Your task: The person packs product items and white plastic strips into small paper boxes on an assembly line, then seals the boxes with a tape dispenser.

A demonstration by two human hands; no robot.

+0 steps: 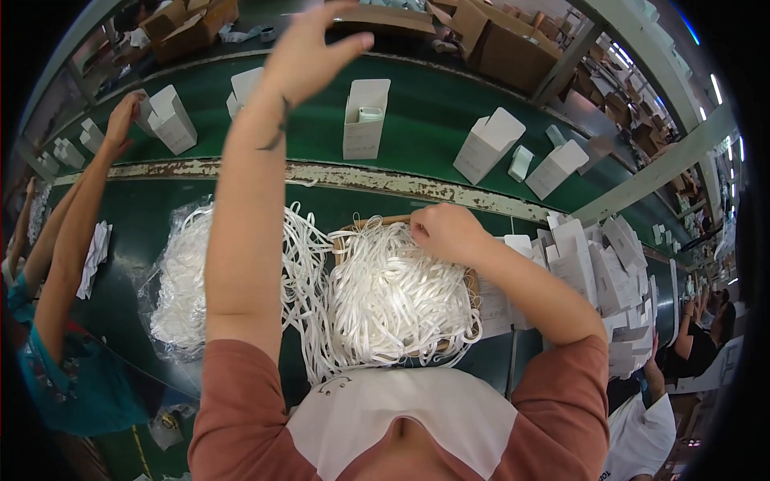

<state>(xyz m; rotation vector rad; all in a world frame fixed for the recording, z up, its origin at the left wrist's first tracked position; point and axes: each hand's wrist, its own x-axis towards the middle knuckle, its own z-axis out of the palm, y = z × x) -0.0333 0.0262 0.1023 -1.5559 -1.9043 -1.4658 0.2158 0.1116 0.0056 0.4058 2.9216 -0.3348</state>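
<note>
Right hand point(439, 231) sits at white cords point(397, 297), beyond which boxes point(365, 136) bear unreadable print point(361, 147).

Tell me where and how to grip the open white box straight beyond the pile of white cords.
Likely best: the left and right side walls of the white box, low down, from the near side. It stands upright with both flanks free; the raised flap would probably bend.

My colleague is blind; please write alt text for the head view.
A person's right hand is at the far edge of a brown container heaped with flat white cords; the left hand stretches over a green surface with open white cardboard boxes.
</note>
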